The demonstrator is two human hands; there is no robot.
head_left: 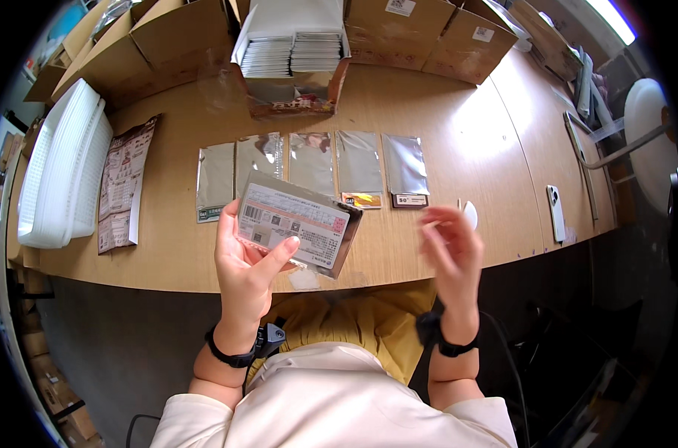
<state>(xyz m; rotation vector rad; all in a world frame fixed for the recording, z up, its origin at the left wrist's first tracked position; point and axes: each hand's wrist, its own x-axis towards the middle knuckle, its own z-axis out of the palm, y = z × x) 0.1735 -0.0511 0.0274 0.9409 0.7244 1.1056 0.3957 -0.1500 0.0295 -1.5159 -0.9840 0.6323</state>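
Note:
My left hand (pixel 248 261) is closed around a flat silver packet (pixel 298 224), thumb on top. The packet tilts over the table's front edge, its white printed label with barcode and square codes facing up. My right hand (pixel 452 246) is raised near the table edge, to the right of the packet and apart from it. Motion smears its fingers, so I cannot make out whether anything is in them. Beyond both hands, several silver foil packets (pixel 357 162) lie side by side in a row. Coloured strips show at the lower ends of some; the held packet covers part of the row.
An open carton (pixel 290 101) full of upright packets stands behind the row. Brown cardboard boxes (pixel 178 45) line the back. White plastic baskets (pixel 63 168) and a printed brown sheet (pixel 127 183) are at left. A phone (pixel 555 214) lies at right, near a lamp (pixel 648 145).

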